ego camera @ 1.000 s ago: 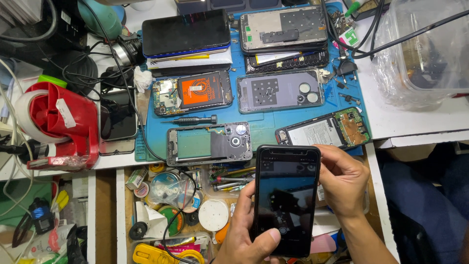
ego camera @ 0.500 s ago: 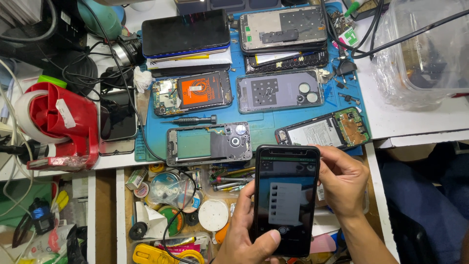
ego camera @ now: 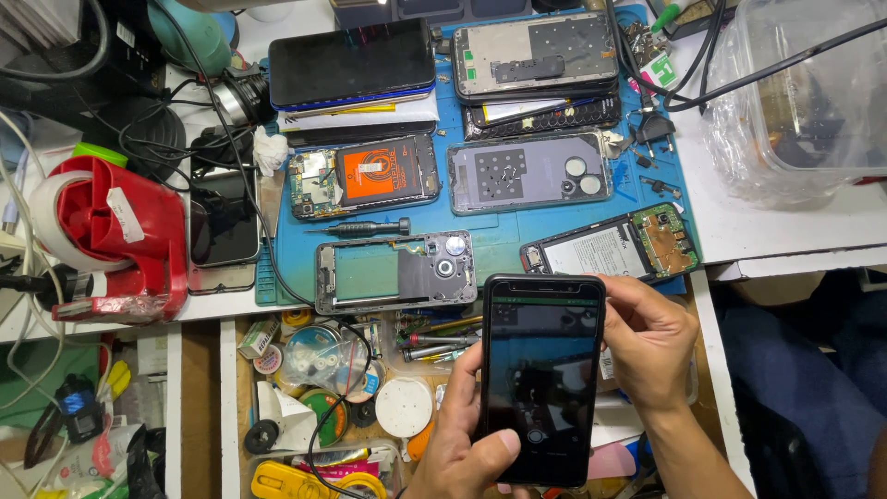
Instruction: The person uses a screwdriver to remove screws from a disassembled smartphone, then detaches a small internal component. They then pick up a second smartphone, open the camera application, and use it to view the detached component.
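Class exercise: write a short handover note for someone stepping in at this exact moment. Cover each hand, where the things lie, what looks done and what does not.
Left hand: grips the black smartphone from below, thumb on its lower screen.
Right hand: holds the phone's right edge.
The phone is upright above the open drawer, screen lit dimly.
On the blue mat: an opened phone with orange battery, a bare phone frame, a screwdriver.
Done: held phone is assembled and powered on.
Left: other phones remain open.

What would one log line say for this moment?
left hand: holds black phone, thumb on screen | right hand: on phone's right edge | behind: opened phones on blue mat | below: open drawer
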